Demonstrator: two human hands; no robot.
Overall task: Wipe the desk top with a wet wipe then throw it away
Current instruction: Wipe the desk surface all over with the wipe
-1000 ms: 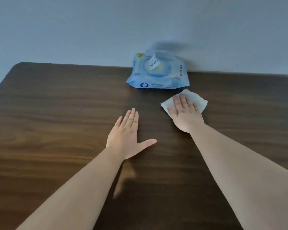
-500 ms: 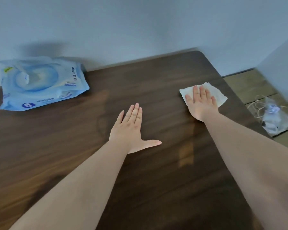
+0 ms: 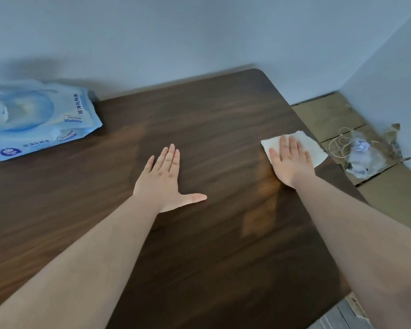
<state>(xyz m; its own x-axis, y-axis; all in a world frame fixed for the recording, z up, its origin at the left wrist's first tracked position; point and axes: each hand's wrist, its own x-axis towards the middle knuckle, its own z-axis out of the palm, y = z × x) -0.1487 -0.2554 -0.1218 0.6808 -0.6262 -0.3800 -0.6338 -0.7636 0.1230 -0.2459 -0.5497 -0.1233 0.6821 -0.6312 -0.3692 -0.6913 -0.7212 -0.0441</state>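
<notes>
Looking down from the head view, the dark wood desk top [image 3: 199,119] filled most of the shot, with its far right corner rounded off against the pale wall [image 3: 199,32]. The right hand [image 3: 291,162] was lying flat, fingers stretched out and slightly spread, palm pressed down on the white wet wipe [image 3: 306,142], so not gripping it, just pinning it to the wood. The wipe sat right at the right edge of the desk, pretty far out, and its corner on the right side poked past the edge a little. The wipe looked a bit crumpled around the fingers. Just near of that hand there was a lighter, shiny patch on the wood. The left hand [image 3: 163,181] was flat on the desk too, roughly in the middle, fingers together pointing away and the thumb stuck out to the right, holding nothing at all. Both forearms were bare and came in from the near side. Over at the far left, the blue pack of wipes [image 3: 40,122] was lying flat on the desk close to the wall, well apart from both hands, partly cut off by the frame edge. Down on the floor to the right of the desk were flattened cardboard pieces [image 3: 330,117] with a clear plastic bag [image 3: 363,155] and a loop of thin cord [image 3: 341,144] lying on them.
</notes>
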